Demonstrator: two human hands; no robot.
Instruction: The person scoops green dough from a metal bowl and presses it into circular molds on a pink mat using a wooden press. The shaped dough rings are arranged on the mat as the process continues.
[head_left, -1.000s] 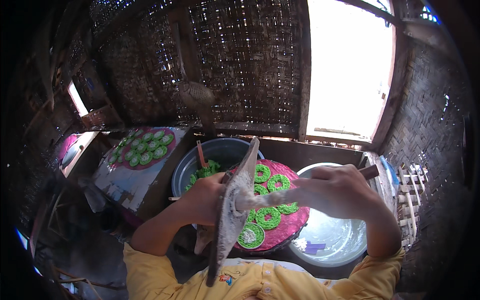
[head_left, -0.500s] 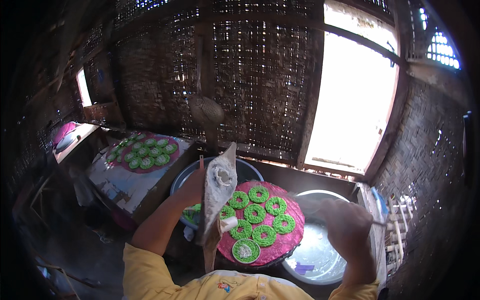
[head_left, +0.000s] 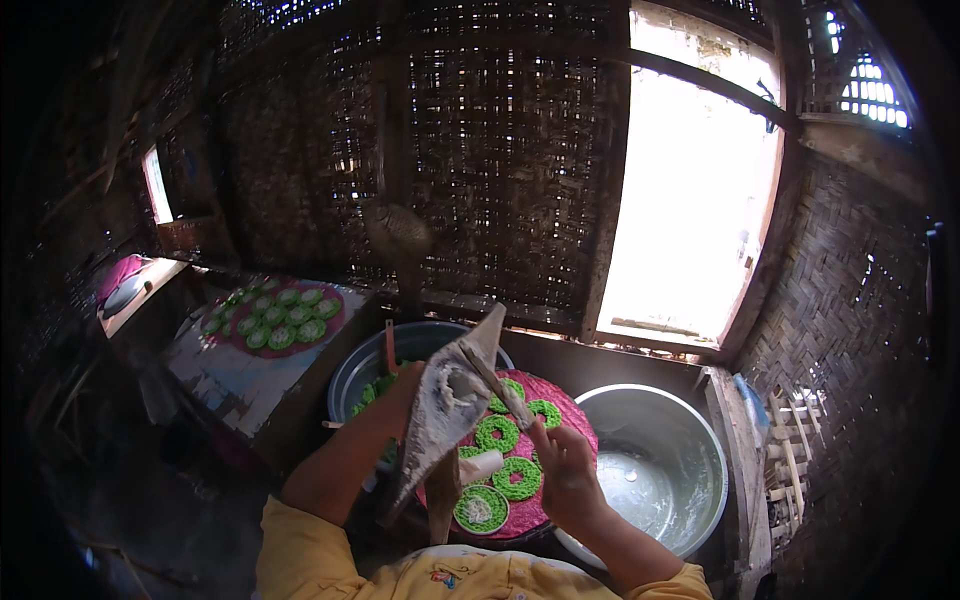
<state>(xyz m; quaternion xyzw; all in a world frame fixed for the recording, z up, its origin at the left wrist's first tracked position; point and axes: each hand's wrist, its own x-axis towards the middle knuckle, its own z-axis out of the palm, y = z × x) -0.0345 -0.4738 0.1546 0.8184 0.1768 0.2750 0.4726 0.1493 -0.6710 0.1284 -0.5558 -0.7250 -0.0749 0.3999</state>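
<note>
A floury wooden press board (head_left: 430,425) with a hole full of white paste stands tilted in front of me. My left hand (head_left: 402,395) grips it from behind at its left side, fingers partly hidden. A pale tube (head_left: 480,467) sticks out below the board. My right hand (head_left: 565,470) is closed on a flat, paste-smeared spatula (head_left: 498,388), its blade across the board's right edge by the hole. Beneath lies a pink round sheet (head_left: 570,420) bearing green lacy rings (head_left: 497,433). One nearer green round (head_left: 481,510) has white flakes in its middle and a pale rim.
A large metal basin (head_left: 700,430) stands on the right, and a blue-grey basin (head_left: 345,375) with green stuff inside on the left. Farther left, a table (head_left: 235,375) carries another pink sheet (head_left: 335,295) of green rounds. A woven wall (head_left: 500,180) rises behind.
My right hand has swung left from above the metal basin to the board, bringing the spatula against it. The board, in my left hand, leans over more.
</note>
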